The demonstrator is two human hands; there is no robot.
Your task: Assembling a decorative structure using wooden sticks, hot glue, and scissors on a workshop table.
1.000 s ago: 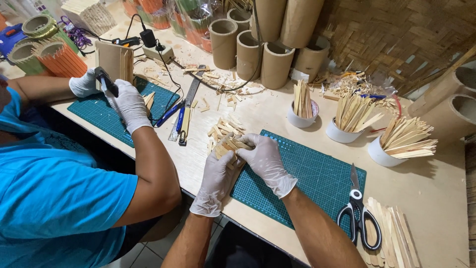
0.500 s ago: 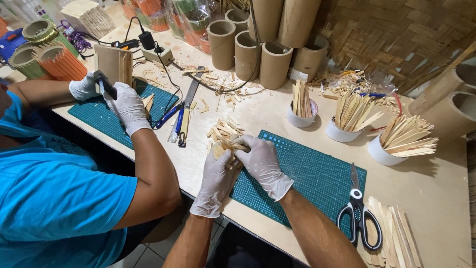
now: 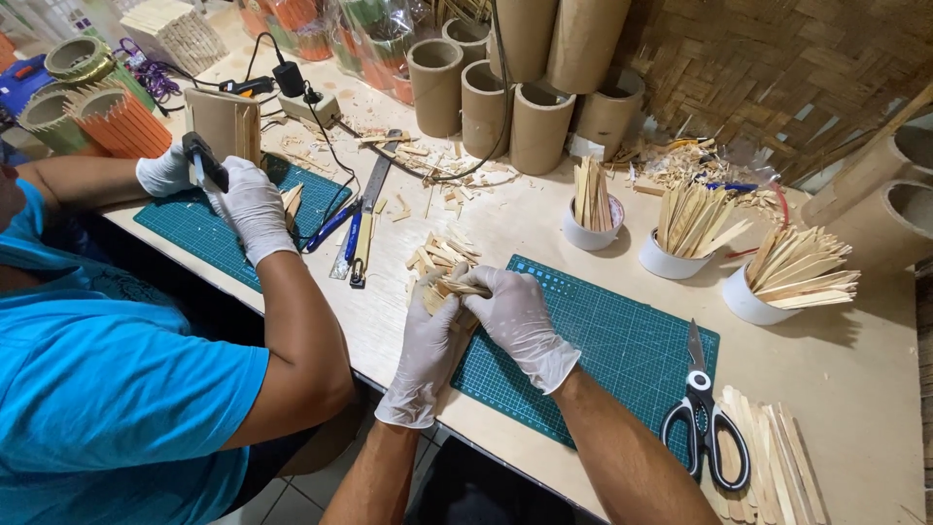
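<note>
Almost unchanged from before, both gloved hands stay at the desk's near edge: left hand (image 3: 428, 340) and right hand (image 3: 515, 316) keep a closed grip on a bundle of bamboo slivers (image 3: 449, 282) beside the green cutting mat (image 3: 622, 340). Cardboard tubes (image 3: 505, 97) line the far edge.

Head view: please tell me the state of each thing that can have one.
left hand: gloved, gripping short wooden sticks
right hand: gloved, on the same sticks
scissors: shut, flat on table
three white cups: full of sticks
cardboard tubes: upright, open-topped
</note>
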